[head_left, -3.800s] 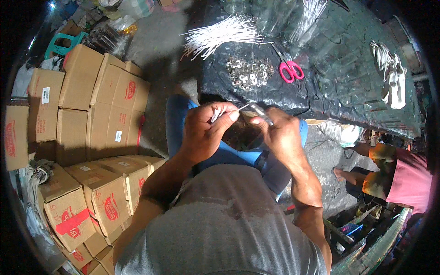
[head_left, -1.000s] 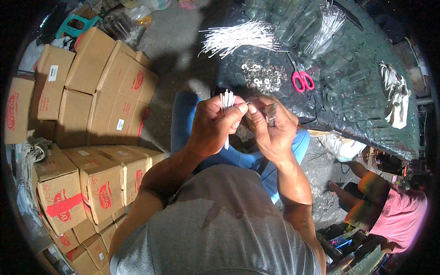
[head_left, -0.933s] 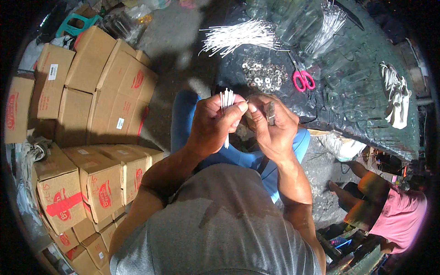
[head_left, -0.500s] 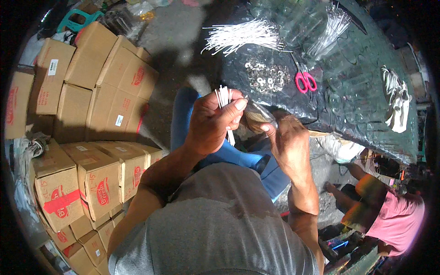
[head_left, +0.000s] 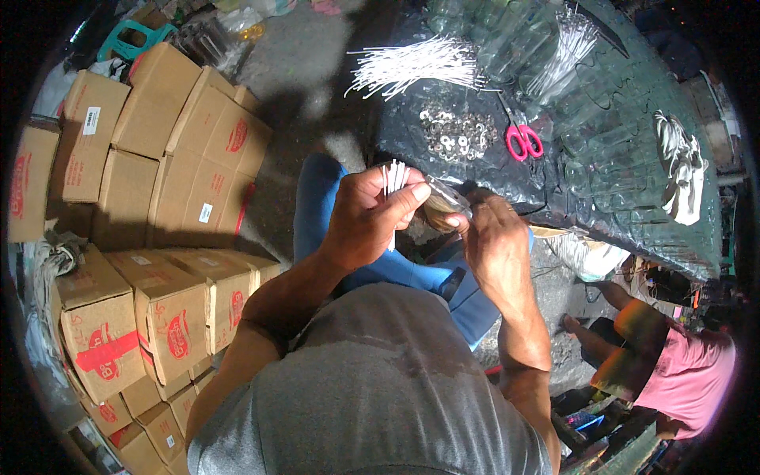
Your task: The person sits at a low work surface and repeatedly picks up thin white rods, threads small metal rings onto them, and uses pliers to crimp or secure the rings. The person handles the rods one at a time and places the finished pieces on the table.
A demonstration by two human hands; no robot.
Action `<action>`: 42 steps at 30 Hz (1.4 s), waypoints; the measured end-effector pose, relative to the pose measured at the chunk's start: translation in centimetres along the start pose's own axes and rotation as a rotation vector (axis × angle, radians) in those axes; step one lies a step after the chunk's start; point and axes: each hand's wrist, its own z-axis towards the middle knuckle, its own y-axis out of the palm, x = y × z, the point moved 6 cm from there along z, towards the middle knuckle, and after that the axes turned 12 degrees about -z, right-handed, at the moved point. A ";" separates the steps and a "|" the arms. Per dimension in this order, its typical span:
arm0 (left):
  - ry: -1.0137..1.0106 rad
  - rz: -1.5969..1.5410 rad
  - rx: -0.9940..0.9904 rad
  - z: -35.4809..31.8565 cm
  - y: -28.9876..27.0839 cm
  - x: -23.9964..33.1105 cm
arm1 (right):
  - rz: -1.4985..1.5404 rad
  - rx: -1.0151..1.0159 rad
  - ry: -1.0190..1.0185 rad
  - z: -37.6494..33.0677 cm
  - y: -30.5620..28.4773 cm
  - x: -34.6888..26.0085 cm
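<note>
My left hand [head_left: 358, 222] is closed around a small bunch of white cords [head_left: 395, 176], whose ends stick out above and below the fingers. Its thumb and fingertip meet the end of a shiny dark-and-brownish object [head_left: 445, 209]. Gripping that object from the other side is my right hand [head_left: 499, 241], thumb on top; the object's kind I cannot make out. Beyond the hands, on the black-covered table [head_left: 507, 186], lie small metal and white washers [head_left: 455, 133]. A larger heap of white cords [head_left: 416, 67] and pink-handled scissors [head_left: 523, 141] lie near them.
Glass jars [head_left: 609, 150] cover the table's right side, with more white cords [head_left: 566, 49] and a pair of whitish gloves [head_left: 681, 170] among them. Cardboard boxes [head_left: 198, 158] are stacked at my left. Another person [head_left: 685, 372] sits at the lower right.
Both hands keep their grips. The left hand and the cord bunch have shifted slightly to the right and down, the cords now standing more upright.
</note>
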 end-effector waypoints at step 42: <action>0.001 0.098 -0.068 -0.4 0.9 0.0 | 0.082 -0.063 0.069 -0.2 1.3 1.3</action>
